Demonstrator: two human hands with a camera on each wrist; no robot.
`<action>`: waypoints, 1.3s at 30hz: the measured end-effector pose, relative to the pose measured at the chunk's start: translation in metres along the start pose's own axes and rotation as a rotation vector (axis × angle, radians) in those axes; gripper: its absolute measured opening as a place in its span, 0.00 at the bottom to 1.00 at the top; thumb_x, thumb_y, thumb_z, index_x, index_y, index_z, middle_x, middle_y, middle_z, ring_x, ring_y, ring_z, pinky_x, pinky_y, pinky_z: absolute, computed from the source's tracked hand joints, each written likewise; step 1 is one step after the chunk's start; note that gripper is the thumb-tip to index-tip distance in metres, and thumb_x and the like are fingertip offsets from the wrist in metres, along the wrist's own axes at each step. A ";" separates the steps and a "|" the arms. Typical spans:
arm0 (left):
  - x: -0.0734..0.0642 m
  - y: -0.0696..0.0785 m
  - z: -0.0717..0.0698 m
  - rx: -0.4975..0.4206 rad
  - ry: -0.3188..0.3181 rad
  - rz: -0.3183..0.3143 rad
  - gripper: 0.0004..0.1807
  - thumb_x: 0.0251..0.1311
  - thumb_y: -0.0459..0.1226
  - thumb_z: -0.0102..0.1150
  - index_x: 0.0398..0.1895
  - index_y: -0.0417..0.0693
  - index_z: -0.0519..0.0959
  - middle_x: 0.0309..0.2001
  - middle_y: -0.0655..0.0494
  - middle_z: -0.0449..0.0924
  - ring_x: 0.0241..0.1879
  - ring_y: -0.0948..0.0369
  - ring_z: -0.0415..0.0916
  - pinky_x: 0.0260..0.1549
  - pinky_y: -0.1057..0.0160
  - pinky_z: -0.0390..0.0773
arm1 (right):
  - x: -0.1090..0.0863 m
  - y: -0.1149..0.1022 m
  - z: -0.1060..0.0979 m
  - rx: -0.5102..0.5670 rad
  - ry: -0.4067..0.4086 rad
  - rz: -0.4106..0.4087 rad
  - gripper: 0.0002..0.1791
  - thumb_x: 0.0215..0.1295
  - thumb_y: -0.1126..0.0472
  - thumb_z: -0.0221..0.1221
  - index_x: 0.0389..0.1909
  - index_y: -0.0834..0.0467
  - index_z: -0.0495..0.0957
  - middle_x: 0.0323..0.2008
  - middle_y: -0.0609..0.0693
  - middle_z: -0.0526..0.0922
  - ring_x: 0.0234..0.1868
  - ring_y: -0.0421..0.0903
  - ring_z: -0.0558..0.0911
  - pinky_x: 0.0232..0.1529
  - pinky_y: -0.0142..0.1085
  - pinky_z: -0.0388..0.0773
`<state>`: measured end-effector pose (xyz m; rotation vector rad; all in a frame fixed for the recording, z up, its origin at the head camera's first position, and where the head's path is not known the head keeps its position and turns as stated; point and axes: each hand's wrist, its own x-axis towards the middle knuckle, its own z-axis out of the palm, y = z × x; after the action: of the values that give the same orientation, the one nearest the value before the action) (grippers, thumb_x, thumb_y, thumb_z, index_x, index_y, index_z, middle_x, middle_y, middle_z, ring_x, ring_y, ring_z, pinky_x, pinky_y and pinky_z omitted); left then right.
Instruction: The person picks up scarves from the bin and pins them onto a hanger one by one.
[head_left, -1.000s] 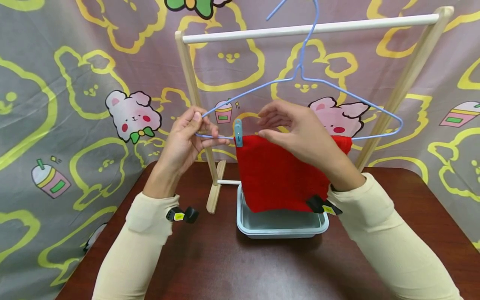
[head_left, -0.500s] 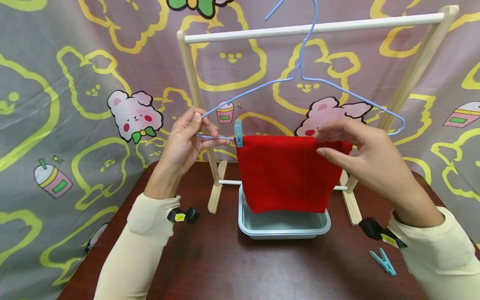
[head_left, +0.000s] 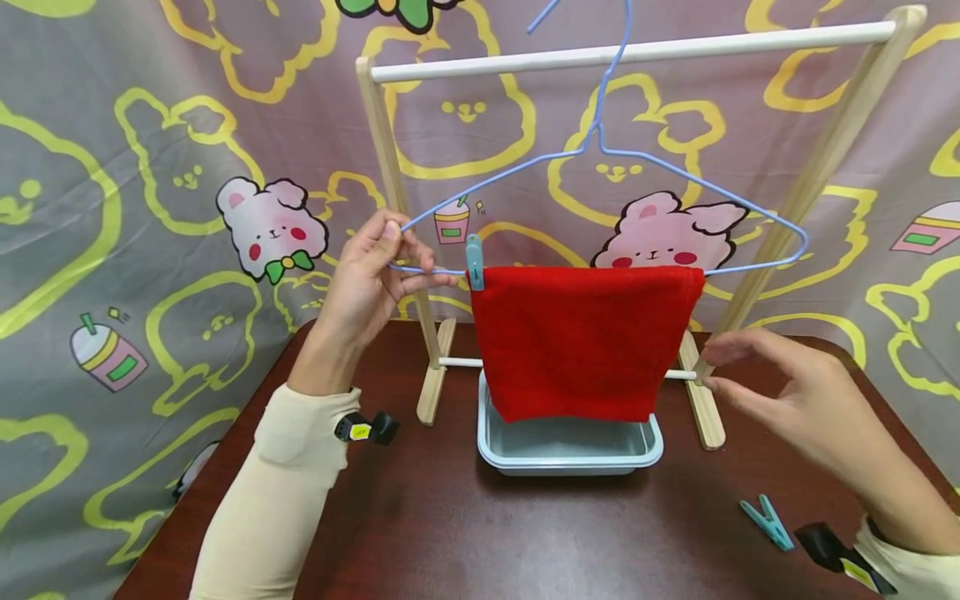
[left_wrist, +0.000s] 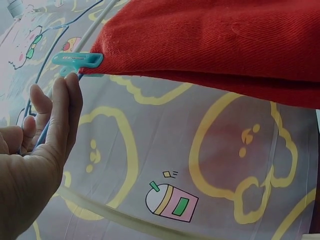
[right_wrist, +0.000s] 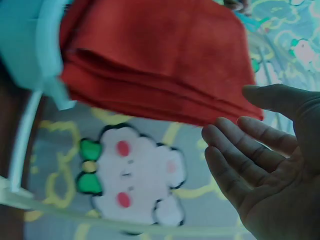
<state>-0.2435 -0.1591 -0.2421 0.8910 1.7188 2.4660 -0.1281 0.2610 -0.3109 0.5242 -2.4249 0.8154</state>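
My left hand (head_left: 375, 271) pinches the left corner of a blue wire hanger (head_left: 517, 172), thumb and fingers around the wire. Over the hanger's lower bar drapes a folded red cloth (head_left: 585, 346). A teal clothespin (head_left: 475, 262) clamps the cloth's left end to the bar; the left wrist view shows this clothespin (left_wrist: 77, 60) just beyond the fingertips. Away to the right of the cloth, my right hand (head_left: 795, 400) hangs in the air with relaxed fingers, holding nothing. Below it on the table lies a second teal clothespin (head_left: 768, 523).
A wooden rack with a white top rail (head_left: 517, 63) stands behind the hanger. Beneath the cloth sits a light blue basin (head_left: 570, 462) on the dark wooden table (head_left: 600, 542). A printed curtain (head_left: 187, 333) hangs behind the table.
My right hand has moved right and down from in front of the cloth, uncovering its right end and the loose clothespin. My left hand keeps its hold on the hanger.
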 end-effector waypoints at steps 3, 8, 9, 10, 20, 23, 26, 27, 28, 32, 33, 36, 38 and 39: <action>0.001 0.000 0.001 0.003 -0.002 -0.001 0.14 0.84 0.38 0.36 0.39 0.47 0.72 0.27 0.51 0.79 0.29 0.59 0.82 0.45 0.50 0.90 | -0.016 0.014 0.002 -0.025 -0.030 0.056 0.26 0.46 0.70 0.80 0.47 0.48 0.85 0.40 0.24 0.82 0.43 0.15 0.75 0.40 0.15 0.69; 0.002 0.001 0.002 0.005 0.002 -0.002 0.14 0.84 0.38 0.36 0.39 0.47 0.72 0.26 0.51 0.79 0.29 0.59 0.82 0.44 0.50 0.90 | -0.044 0.037 0.008 -0.026 -0.088 0.145 0.26 0.47 0.68 0.80 0.46 0.47 0.84 0.39 0.24 0.83 0.42 0.14 0.76 0.38 0.14 0.69; 0.002 0.001 0.003 0.005 0.003 -0.002 0.14 0.84 0.38 0.36 0.39 0.47 0.72 0.26 0.51 0.79 0.29 0.59 0.81 0.44 0.50 0.90 | -0.049 0.041 0.010 -0.013 -0.099 0.157 0.25 0.47 0.68 0.80 0.45 0.46 0.84 0.38 0.25 0.83 0.41 0.15 0.77 0.38 0.14 0.69; 0.002 0.001 0.003 0.004 0.003 -0.001 0.15 0.84 0.38 0.35 0.39 0.47 0.72 0.26 0.51 0.79 0.29 0.59 0.81 0.44 0.50 0.90 | -0.055 0.046 0.012 -0.002 -0.108 0.164 0.25 0.47 0.69 0.80 0.45 0.46 0.84 0.38 0.27 0.84 0.40 0.17 0.79 0.38 0.13 0.69; 0.002 0.003 0.005 -0.003 0.008 -0.007 0.15 0.84 0.39 0.35 0.38 0.47 0.71 0.26 0.51 0.78 0.29 0.60 0.81 0.44 0.50 0.90 | -0.103 0.085 0.026 -0.059 -0.277 0.302 0.19 0.51 0.63 0.80 0.41 0.52 0.82 0.30 0.34 0.85 0.32 0.22 0.77 0.29 0.24 0.74; 0.002 0.004 0.006 -0.009 0.009 -0.011 0.15 0.84 0.39 0.35 0.38 0.47 0.71 0.25 0.51 0.78 0.29 0.59 0.81 0.44 0.50 0.90 | -0.109 0.095 0.027 -0.077 -0.331 0.332 0.20 0.51 0.61 0.80 0.42 0.55 0.81 0.31 0.39 0.85 0.31 0.22 0.76 0.28 0.28 0.76; 0.002 0.004 0.006 -0.016 0.015 -0.014 0.15 0.84 0.39 0.35 0.38 0.47 0.71 0.25 0.51 0.78 0.28 0.59 0.81 0.43 0.51 0.90 | -0.113 0.103 0.028 -0.090 -0.376 0.330 0.23 0.49 0.59 0.81 0.43 0.56 0.81 0.31 0.41 0.84 0.30 0.23 0.74 0.28 0.30 0.75; 0.002 0.004 0.006 -0.019 0.016 -0.014 0.15 0.84 0.39 0.35 0.38 0.47 0.71 0.25 0.51 0.78 0.28 0.59 0.81 0.43 0.51 0.90 | -0.114 0.105 0.029 -0.092 -0.391 0.325 0.23 0.49 0.59 0.81 0.43 0.57 0.80 0.31 0.40 0.83 0.30 0.23 0.74 0.28 0.30 0.74; 0.001 0.004 0.006 -0.022 0.016 -0.015 0.15 0.84 0.39 0.35 0.38 0.47 0.71 0.25 0.51 0.78 0.28 0.59 0.81 0.43 0.51 0.90 | -0.116 0.107 0.030 -0.095 -0.399 0.316 0.24 0.48 0.59 0.81 0.43 0.56 0.80 0.29 0.38 0.81 0.29 0.23 0.73 0.27 0.30 0.73; 0.001 0.003 0.006 -0.020 0.013 -0.017 0.15 0.84 0.38 0.35 0.38 0.46 0.71 0.25 0.51 0.78 0.28 0.59 0.82 0.43 0.51 0.90 | -0.123 0.111 0.034 -0.107 -0.403 0.280 0.23 0.46 0.61 0.81 0.40 0.55 0.79 0.25 0.34 0.74 0.27 0.24 0.69 0.26 0.30 0.68; 0.002 0.003 0.006 -0.021 0.013 -0.016 0.15 0.84 0.38 0.35 0.38 0.46 0.71 0.25 0.51 0.78 0.28 0.59 0.82 0.43 0.51 0.90 | -0.124 0.111 0.035 -0.108 -0.396 0.276 0.23 0.46 0.61 0.81 0.40 0.55 0.79 0.25 0.33 0.73 0.26 0.25 0.69 0.26 0.30 0.68; 0.002 0.003 0.006 -0.012 0.014 -0.014 0.15 0.84 0.38 0.35 0.37 0.46 0.71 0.25 0.51 0.78 0.28 0.59 0.81 0.43 0.51 0.90 | -0.123 0.112 0.037 -0.117 -0.406 0.290 0.22 0.47 0.60 0.81 0.39 0.54 0.79 0.24 0.35 0.72 0.25 0.26 0.67 0.25 0.30 0.66; 0.002 0.004 0.006 -0.009 0.019 -0.016 0.15 0.84 0.38 0.35 0.37 0.46 0.71 0.25 0.51 0.78 0.28 0.60 0.81 0.43 0.51 0.90 | -0.121 0.112 0.038 -0.116 -0.437 0.313 0.21 0.49 0.59 0.80 0.40 0.55 0.79 0.23 0.37 0.72 0.24 0.27 0.67 0.25 0.30 0.66; 0.002 0.004 0.006 -0.007 0.022 -0.017 0.15 0.84 0.38 0.35 0.37 0.45 0.71 0.25 0.51 0.77 0.28 0.60 0.80 0.43 0.51 0.90 | -0.120 0.112 0.039 -0.118 -0.454 0.320 0.21 0.50 0.59 0.80 0.41 0.55 0.79 0.23 0.38 0.71 0.24 0.28 0.66 0.25 0.30 0.65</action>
<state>-0.2410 -0.1550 -0.2365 0.8479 1.7162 2.4791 -0.1038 0.3422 -0.4567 0.3010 -3.0102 0.7318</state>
